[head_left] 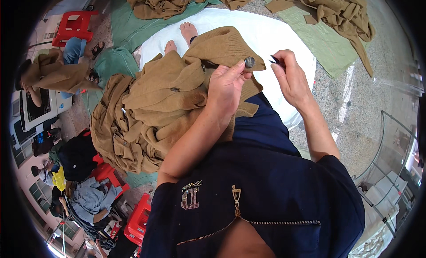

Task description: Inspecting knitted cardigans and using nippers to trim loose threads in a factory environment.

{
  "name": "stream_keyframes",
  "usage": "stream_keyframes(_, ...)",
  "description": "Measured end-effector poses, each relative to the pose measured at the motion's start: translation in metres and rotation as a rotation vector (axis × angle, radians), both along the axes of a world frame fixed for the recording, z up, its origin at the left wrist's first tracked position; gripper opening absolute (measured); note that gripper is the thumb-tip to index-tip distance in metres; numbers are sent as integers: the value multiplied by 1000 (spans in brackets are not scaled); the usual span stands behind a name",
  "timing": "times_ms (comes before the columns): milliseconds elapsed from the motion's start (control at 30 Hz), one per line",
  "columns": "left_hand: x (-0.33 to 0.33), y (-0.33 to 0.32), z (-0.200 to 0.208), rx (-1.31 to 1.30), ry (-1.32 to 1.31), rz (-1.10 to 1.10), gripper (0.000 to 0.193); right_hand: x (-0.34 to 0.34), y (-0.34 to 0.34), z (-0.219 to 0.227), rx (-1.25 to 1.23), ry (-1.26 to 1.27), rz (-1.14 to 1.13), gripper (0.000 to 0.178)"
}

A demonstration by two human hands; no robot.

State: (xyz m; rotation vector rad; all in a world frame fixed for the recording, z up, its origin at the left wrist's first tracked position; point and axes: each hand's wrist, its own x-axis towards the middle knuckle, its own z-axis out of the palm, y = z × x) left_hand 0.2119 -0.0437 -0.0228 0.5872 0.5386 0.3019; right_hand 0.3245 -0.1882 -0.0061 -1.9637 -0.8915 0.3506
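Observation:
A tan knitted cardigan (177,94) lies bunched across my lap. My left hand (226,87) pinches its edge just beside a round dark metal button (250,62) on the fabric. My right hand (290,76) is raised to the right of the button, its fingertips closed on a small thin dark tool (275,59), which is too small to identify. My bare feet (182,38) show beyond the garment on a white sheet (275,31).
More tan cardigans are piled on green sheets (324,40) at the top. At left another person (57,71) holds a tan garment near a red plastic stool (73,25). More red stools (137,220) and seated people are at lower left. A glass table (395,169) stands at right.

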Motion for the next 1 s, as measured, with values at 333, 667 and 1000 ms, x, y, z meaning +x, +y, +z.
stream_keyframes(333,-5,3,-6,-21,21,-50,11,22,9,2,48,-629,311,26)
stream_keyframes(667,-6,1,-12,-66,19,-90,12,17,13,-7,87,-595,350,25)
stream_keyframes(1000,-4,-1,-13,-92,52,-27,12,18,13,-34,307,158,64,12)
